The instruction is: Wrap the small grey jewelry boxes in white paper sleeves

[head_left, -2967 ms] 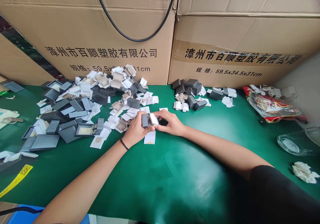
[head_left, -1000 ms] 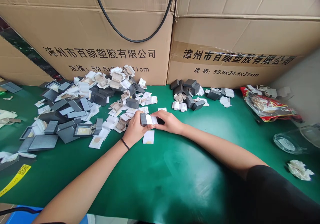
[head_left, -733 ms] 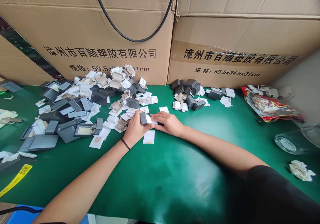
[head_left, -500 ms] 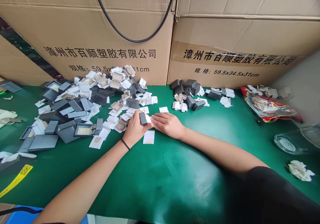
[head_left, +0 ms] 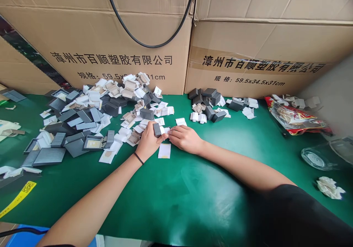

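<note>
My left hand point(head_left: 148, 139) is closed around a small dark grey box point(head_left: 157, 130), with a white piece showing at its right side. Close beside it, my right hand point(head_left: 185, 139) has its fingers bent and pressed together at the edge of a small white paper piece point(head_left: 167, 130) that lies between both hands. A square white paper slip point(head_left: 164, 151) rests on the green table just below the hands. Another white slip point(head_left: 181, 122) lies just beyond my right fingers. How firmly the right fingertips grip the paper is partly hidden.
To the left spreads a large heap of grey boxes point(head_left: 74, 140) and white paper inserts. A smaller heap of boxes point(head_left: 206, 99) stands behind my right hand. Large cartons point(head_left: 124, 30) wall the back. A red snack bag point(head_left: 295, 118), clear plastic cup point(head_left: 317, 159) and crumpled tissue point(head_left: 330, 187) lie right.
My right fingers have curled in more against the white paper piece. The left hand keeps its hold on the grey box, almost in the same place.
</note>
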Demonstrator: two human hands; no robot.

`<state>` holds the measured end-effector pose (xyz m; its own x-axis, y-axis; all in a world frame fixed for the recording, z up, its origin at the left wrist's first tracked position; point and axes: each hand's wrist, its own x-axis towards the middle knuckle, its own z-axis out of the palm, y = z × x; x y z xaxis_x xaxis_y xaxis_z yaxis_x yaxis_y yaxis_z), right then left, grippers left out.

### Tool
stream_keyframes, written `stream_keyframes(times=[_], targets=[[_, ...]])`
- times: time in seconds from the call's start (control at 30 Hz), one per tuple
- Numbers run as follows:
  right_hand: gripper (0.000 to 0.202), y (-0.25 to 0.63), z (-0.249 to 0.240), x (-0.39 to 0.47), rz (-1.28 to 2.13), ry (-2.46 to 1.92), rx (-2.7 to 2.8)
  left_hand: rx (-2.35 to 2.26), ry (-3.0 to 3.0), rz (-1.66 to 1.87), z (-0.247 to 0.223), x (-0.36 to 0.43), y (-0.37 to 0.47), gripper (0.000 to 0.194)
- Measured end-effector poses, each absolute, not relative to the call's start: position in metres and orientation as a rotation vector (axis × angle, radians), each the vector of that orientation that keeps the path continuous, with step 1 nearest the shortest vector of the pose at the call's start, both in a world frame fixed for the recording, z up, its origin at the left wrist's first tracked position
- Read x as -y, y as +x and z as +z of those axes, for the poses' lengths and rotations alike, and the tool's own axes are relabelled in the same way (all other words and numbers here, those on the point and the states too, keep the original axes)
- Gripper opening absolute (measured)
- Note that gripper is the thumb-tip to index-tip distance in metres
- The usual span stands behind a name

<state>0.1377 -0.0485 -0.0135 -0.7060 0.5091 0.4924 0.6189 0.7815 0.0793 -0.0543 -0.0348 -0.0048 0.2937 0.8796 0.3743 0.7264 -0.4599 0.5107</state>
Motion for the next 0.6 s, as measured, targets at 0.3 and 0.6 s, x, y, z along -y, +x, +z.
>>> stream_keyframes(times=[0.3, 0.6], targets=[[0.024, 0.141, -0.018, 0.041, -0.046, -0.810, 2.382, -1.437, 2.317, 0.915, -0.004, 0.036, -0.054, 0.053], [0.024, 0.147, -0.007, 0.038, -0.141, -0.693, 2.545, -1.455, 2.333, 0.881, -0.005, 0.035, -0.056, 0.052]])
